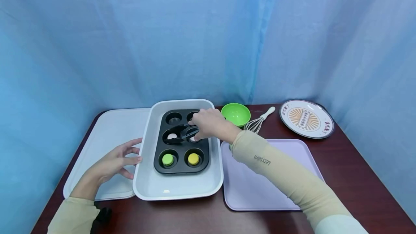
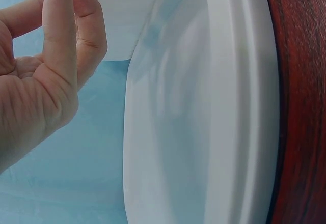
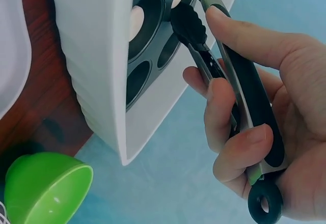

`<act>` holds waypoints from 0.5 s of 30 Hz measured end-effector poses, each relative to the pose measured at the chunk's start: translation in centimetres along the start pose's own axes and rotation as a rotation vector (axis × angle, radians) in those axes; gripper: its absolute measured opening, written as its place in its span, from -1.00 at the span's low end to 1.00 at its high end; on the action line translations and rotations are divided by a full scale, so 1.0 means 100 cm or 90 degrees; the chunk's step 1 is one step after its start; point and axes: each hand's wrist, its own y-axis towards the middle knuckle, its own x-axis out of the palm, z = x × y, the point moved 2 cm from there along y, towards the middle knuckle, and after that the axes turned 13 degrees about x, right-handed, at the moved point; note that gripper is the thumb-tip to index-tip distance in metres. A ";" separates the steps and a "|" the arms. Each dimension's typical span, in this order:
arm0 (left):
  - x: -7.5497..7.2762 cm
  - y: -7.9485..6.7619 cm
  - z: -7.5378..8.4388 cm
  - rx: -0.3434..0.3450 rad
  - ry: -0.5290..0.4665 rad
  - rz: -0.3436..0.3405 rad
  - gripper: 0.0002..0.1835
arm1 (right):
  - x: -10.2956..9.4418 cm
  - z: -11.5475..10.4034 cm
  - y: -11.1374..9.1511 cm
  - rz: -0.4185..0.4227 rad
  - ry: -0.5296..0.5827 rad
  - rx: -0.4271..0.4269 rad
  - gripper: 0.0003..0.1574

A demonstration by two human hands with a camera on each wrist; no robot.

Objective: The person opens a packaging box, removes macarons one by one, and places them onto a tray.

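My right hand [image 1: 211,122] grips a pair of black-and-silver tongs [image 3: 252,89]. The tong tips reach into a left middle cup of the dark muffin pan [image 1: 181,168], around a pale pink round piece [image 1: 172,136]; whether they touch it I cannot tell. Another pale piece [image 3: 136,23] lies in the cup beside it, partly covered by my hand in the head view. In the front cups sit a green round piece [image 1: 167,159] and a yellow one [image 1: 193,159]. With loosely bent fingers, my left hand [image 1: 113,160] touches the left rim of the white deep tray [image 1: 178,190] holding the pan.
A flat white tray [image 1: 107,125] lies at the left, a lilac tray [image 1: 247,190] at the right. Behind it are a green bowl [image 1: 236,114], a whisk [image 1: 261,118] and a printed plate [image 1: 307,119]. Blue curtains [image 1: 182,39] enclose the dark wooden table [image 1: 169,219].
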 end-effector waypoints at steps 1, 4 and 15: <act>0.000 0.000 0.000 0.000 -0.001 0.000 -0.14 | 0.001 0.000 0.000 0.004 0.001 0.000 -0.26; 0.000 0.000 0.000 0.006 -0.001 0.004 -0.15 | 0.003 0.003 -0.002 0.020 0.009 -0.003 -0.27; 0.000 -0.001 -0.001 0.017 -0.019 -0.001 -0.16 | 0.020 0.015 -0.010 0.071 0.080 -0.044 -0.27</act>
